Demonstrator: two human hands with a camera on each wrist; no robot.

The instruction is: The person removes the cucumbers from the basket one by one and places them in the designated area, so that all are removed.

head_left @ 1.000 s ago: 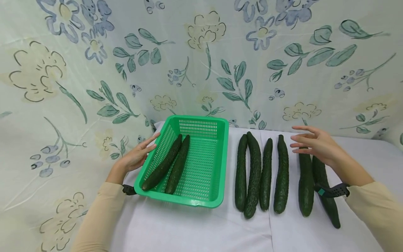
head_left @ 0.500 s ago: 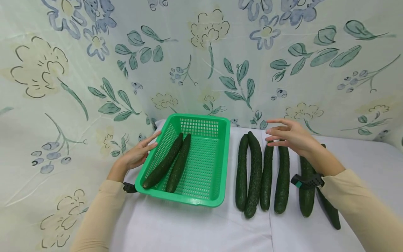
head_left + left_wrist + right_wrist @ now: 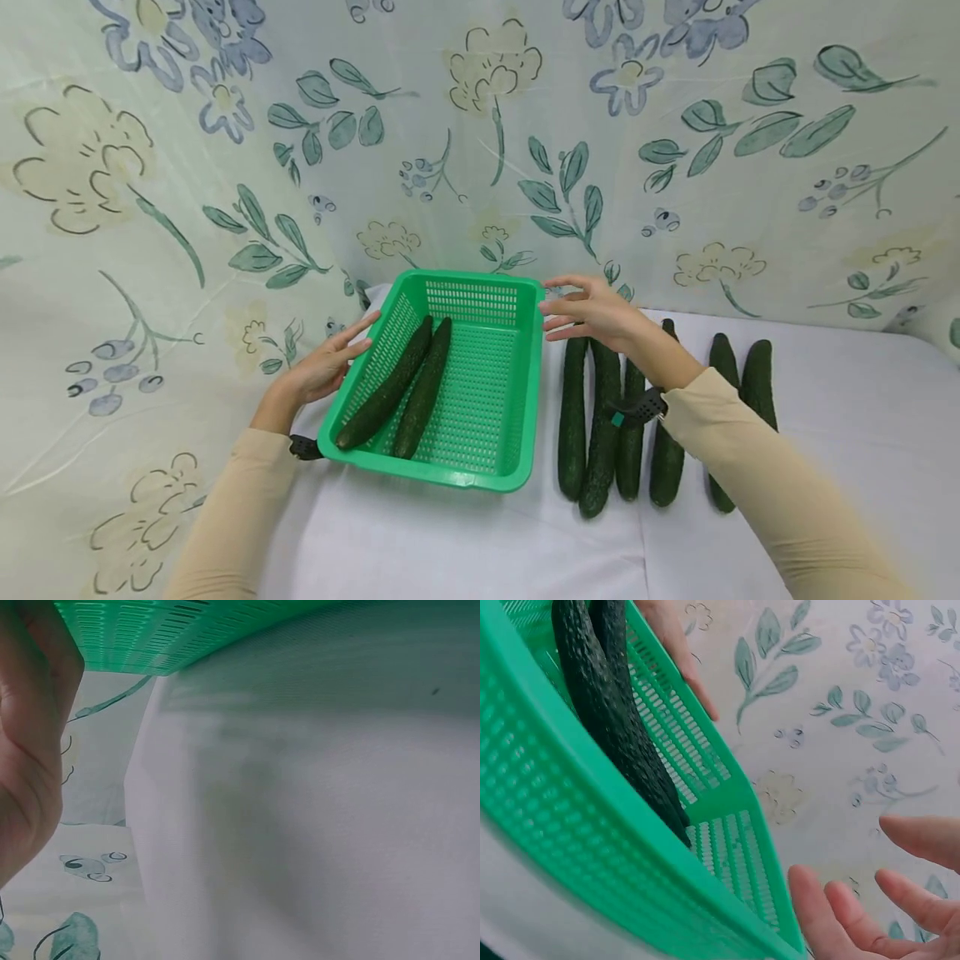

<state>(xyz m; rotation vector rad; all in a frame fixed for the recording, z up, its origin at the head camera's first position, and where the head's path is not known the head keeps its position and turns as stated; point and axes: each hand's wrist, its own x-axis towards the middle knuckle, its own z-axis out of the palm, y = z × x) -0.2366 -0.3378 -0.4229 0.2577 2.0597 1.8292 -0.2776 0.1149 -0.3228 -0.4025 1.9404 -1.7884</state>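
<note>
A green plastic basket (image 3: 480, 481) with slotted walls holds two dark green cucumbers (image 3: 422, 392), lying side by side along its left part. My left hand (image 3: 322, 371) rests against the basket's left side, fingers fairly straight along the outer wall. In the left wrist view, the basket's underside edge hangs over the white cloth, tilted above it. At the basket's far right corner is my right hand (image 3: 588, 312), fingers spread and holding nothing. The right wrist view shows its fingertips (image 3: 804, 881) right at the rim.
Right of the basket, several cucumbers (image 3: 572, 433) lie lengthwise on the white cloth (image 3: 570, 558), partly covered by my right forearm. Two more cucumbers (image 3: 759, 375) lie farther right. A floral curtain (image 3: 480, 167) rises behind the table and along the left.
My right hand has swept left, from over the rightmost cucumbers to the basket's right rim. The left hand, the basket and the cucumbers stay in place.
</note>
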